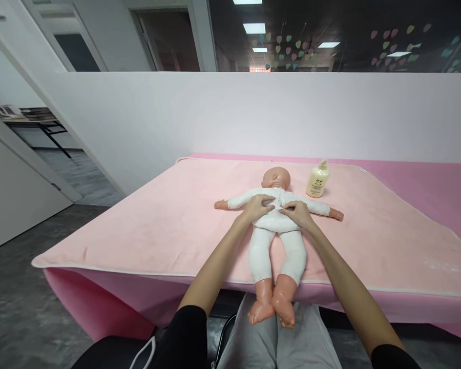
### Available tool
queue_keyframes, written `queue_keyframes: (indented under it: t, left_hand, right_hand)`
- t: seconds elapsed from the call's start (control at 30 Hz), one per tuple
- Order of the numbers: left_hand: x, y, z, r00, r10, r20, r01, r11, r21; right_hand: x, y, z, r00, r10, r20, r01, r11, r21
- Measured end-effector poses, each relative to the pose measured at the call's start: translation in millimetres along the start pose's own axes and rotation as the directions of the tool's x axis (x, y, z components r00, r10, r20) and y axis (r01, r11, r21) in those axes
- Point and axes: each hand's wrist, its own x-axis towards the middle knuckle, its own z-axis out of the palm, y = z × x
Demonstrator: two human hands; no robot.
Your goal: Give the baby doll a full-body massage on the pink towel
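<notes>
A baby doll (277, 221) with a white cloth body lies face down on a pink blanket (169, 220). Its bald head is turned to the left, its arms are spread wide and its feet hang past the table's near edge. My left hand (256, 207) rests on the left side of the doll's back, thumb and fingers apart. On the other side of the back lies my right hand (297, 213), fingers stretched toward the spine. Both hands touch the cloth and hold nothing. A pale yellow pump bottle (317, 180) stands upright beyond the doll's right-hand arm.
The blanket lies over a pink table cover (426, 189) that drapes down in front. Behind the table rises a white wall (234, 113) with a dark window above it. A white door (19, 189) is at the left. My lap is below the table edge.
</notes>
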Motion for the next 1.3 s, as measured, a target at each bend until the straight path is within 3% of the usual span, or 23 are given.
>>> queue_keyframes:
  t: [0.13,0.27,0.53,0.63,0.73,0.8,1.0,1.3]
  left_hand:
    - [7.1,-3.0,-7.7,0.983,0.024,0.18,-0.038,0.996,0.075]
    - [5.6,-6.4,-10.5,0.971,0.018,0.239,-0.037,0.996,0.076]
    - [13.5,-13.2,6.4,0.994,-0.027,0.104,0.014,0.992,0.124]
    - [9.5,-16.1,12.2,1.0,-0.008,0.012,0.006,0.992,0.128]
    - [2.9,-20.4,15.9,0.998,0.023,-0.062,-0.017,0.995,0.098]
    - [-0.5,-23.2,17.3,0.995,0.043,-0.09,-0.035,0.996,0.088]
    - [-2.7,-25.5,18.0,0.993,0.059,-0.099,-0.049,0.994,0.1]
    - [-6.1,-15.5,13.4,0.992,0.126,-0.003,-0.119,0.943,0.312]
  right_hand:
    - [-3.9,-3.0,0.7,0.999,0.039,-0.024,-0.038,0.998,0.045]
    - [-7.9,-6.4,1.3,0.999,0.021,-0.05,-0.018,0.998,0.063]
    - [-10.4,-2.9,6.0,0.996,-0.035,-0.087,0.039,0.998,0.043]
    - [-6.0,-1.0,8.2,0.984,-0.017,-0.176,0.038,0.992,0.118]
    - [3.8,-0.2,8.3,0.957,-0.035,-0.288,0.06,0.995,0.078]
    - [11.5,0.3,7.3,0.962,-0.04,-0.27,0.047,0.999,0.021]
    - [24.7,4.2,4.7,0.991,0.089,-0.104,-0.095,0.994,-0.061]
    - [28.8,6.7,8.2,0.985,0.079,-0.153,-0.1,0.986,-0.133]
